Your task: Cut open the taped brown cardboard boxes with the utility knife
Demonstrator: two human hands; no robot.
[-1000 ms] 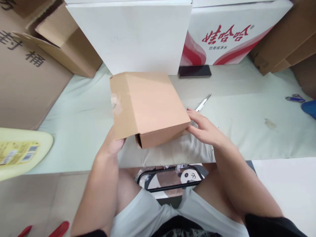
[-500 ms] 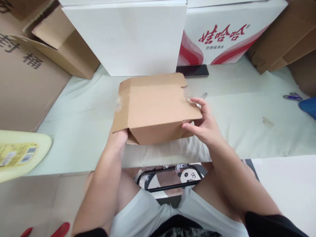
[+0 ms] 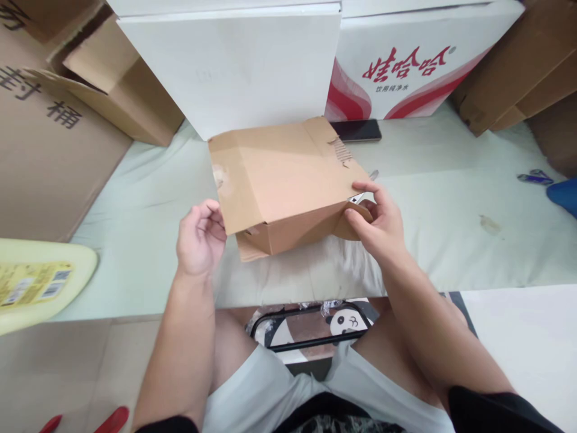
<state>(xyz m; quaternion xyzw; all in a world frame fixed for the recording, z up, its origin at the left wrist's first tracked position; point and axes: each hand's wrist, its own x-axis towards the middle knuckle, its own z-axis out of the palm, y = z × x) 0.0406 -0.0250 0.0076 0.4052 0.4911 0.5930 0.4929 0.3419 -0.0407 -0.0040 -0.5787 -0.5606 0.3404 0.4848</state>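
A brown cardboard box [image 3: 293,174] sits tilted on the pale green cloth in front of me, its top panel down and end flaps sticking out. Against the left flap's edge, my left hand [image 3: 201,237] has its fingers curled, the tips partly hidden by the cardboard. My right hand [image 3: 378,222] pinches a small flap at the box's right end, thumb in front and fingers behind. A bit of white with a black mark shows between that flap and the top panel. Just beyond the right fingers, the tip of a silvery object [image 3: 374,175] pokes out.
White cartons [image 3: 229,72] and a red-and-white carton [image 3: 410,78] stand along the back, with a black phone [image 3: 359,130] before them. Brown cartons [image 3: 130,96] flank the left side. A pale yellow bottle [image 3: 45,285] lies left; a purple item [image 3: 536,177] lies right.
My left hand has come out from under the left flap to its outer edge. The box has turned and tilted, its left end moving away; the right hand has shifted to the end flap.
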